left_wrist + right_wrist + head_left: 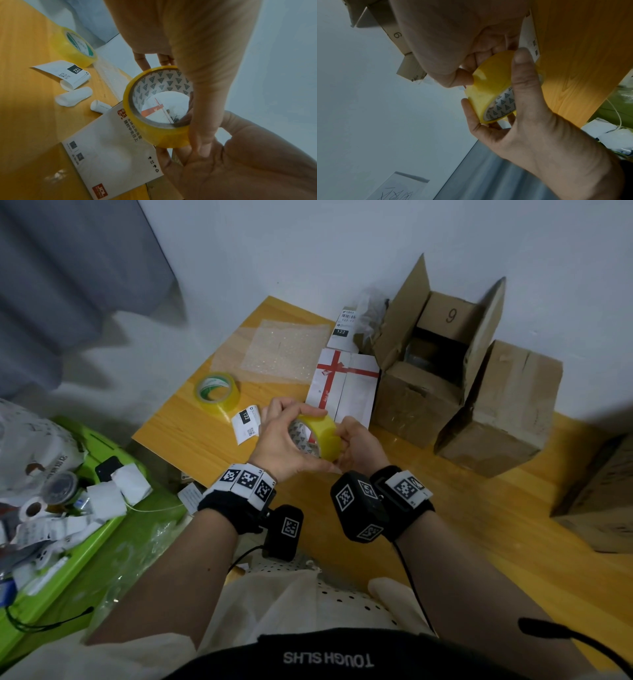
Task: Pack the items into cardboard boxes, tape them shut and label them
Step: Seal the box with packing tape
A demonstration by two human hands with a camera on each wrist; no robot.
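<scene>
Above the wooden table (205, 436) I hold a yellow tape roll (325, 433) between both hands. My left hand (284, 436) grips its rim with thumb and fingers; the patterned core faces the left wrist view, tape roll (164, 136). My right hand (356, 443) cups the other side, and in the right wrist view its thumb (462, 78) presses on the roll's outer face (488, 83). An open cardboard box (435, 354) marked 9 stands at the back right, with a closed cardboard box (503, 412) leaning beside it. A label (246, 422) printed 122 lies left of my hands.
A second tape roll (217, 392) lies at the left, bubble wrap (284, 347) behind it. A white box with red ribbon print (342, 385) lies just beyond my hands. A green bin (113, 522) of paper rolls stands at the left; another cardboard box (603, 501) at the right.
</scene>
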